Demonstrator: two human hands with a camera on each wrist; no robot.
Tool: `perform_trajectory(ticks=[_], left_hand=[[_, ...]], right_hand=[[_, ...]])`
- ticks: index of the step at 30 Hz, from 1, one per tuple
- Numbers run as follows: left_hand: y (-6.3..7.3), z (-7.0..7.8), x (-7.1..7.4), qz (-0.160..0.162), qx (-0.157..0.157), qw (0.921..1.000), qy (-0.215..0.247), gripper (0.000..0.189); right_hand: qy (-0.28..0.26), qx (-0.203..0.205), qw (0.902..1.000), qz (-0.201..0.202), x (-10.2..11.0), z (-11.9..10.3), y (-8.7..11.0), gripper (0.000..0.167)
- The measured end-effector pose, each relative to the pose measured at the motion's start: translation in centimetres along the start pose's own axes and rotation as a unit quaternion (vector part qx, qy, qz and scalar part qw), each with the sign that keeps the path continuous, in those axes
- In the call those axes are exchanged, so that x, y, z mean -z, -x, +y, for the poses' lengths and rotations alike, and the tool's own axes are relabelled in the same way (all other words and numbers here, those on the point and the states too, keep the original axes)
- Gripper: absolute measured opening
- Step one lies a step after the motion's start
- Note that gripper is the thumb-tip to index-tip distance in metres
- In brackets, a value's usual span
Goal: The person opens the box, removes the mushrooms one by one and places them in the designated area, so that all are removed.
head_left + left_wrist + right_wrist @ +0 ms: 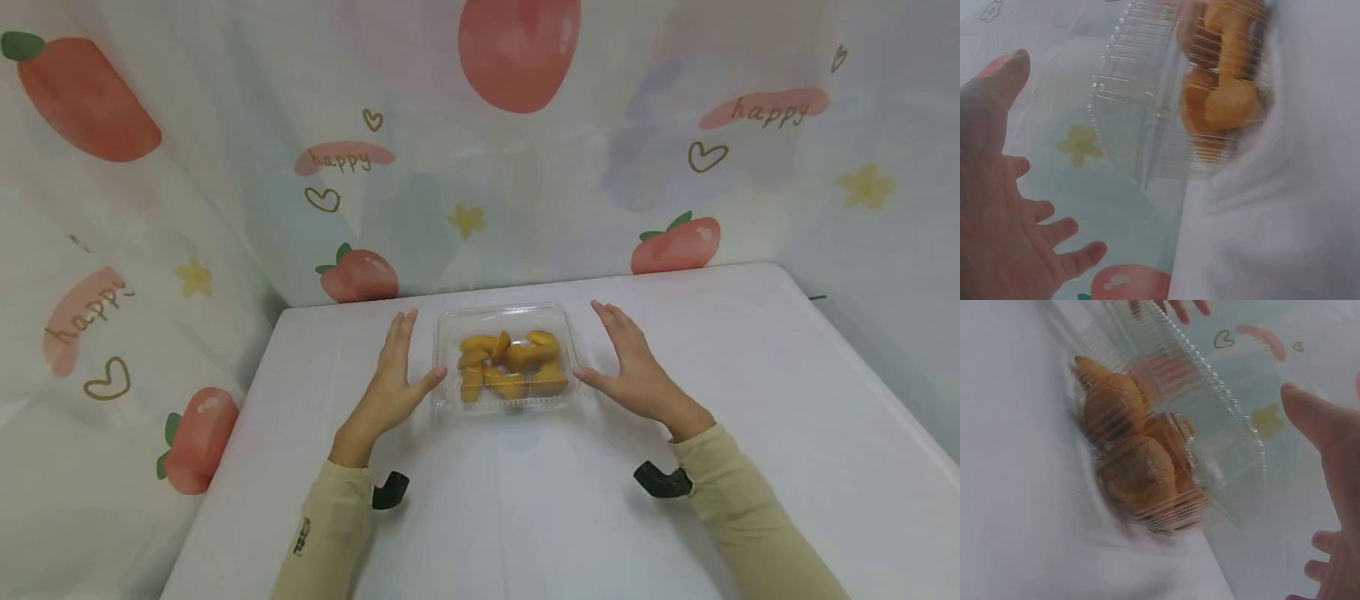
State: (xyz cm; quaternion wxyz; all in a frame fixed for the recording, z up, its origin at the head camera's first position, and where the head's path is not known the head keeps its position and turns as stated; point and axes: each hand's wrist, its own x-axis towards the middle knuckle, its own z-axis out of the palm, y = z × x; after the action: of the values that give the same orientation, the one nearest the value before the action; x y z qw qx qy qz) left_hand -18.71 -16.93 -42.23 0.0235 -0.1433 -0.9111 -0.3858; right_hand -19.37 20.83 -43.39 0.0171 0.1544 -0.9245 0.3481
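A clear plastic clamshell box point(502, 317) sits on the table, its lid seemingly down. Inside lie several golden-brown, mushroom-shaped pieces point(506, 384); what they are made of I cannot tell. My left hand point(392, 385) is held at the box's left side, fingers stretched away and thumb spread towards the box wall. Mirroring it on the right, my right hand point(637, 377) has its fingers straight and its thumb pointing inward. In the left wrist view, a gap separates the thumb from the box point(1132, 81). The right wrist view likewise shows hand and box point(1225, 453) apart.
White cloth covers the table point(495, 508). Behind it and to the left hangs a printed curtain point(525, 183) with fruit, hearts and flowers. A black curved piece point(390, 490) sticks out by the left cuff, and another black piece point(662, 481) by the right cuff.
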Motion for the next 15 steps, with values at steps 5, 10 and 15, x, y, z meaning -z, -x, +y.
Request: perform_trajectory(ticks=[5, 10, 15], left_hand=[[0.0, -0.8, -0.7, -0.005, -0.011, 0.9996, 0.024, 0.101], [0.6, -1.6, -1.2, -0.015, 0.016, 0.9984, 0.052, 0.105], [0.9, -2.1, -1.0, -0.056, 0.040, 0.9960, 0.057, 0.110]], right_hand=[[-0.040, 0.002, 0.9991, -0.011, -1.3, 0.6, 0.2, 0.099], [-0.077, 0.009, 0.9967, -0.023, -2.1, 0.8, 0.2, 0.097], [-0.101, -0.001, 0.9939, -0.045, -2.0, 1.0, 0.2, 0.097]])
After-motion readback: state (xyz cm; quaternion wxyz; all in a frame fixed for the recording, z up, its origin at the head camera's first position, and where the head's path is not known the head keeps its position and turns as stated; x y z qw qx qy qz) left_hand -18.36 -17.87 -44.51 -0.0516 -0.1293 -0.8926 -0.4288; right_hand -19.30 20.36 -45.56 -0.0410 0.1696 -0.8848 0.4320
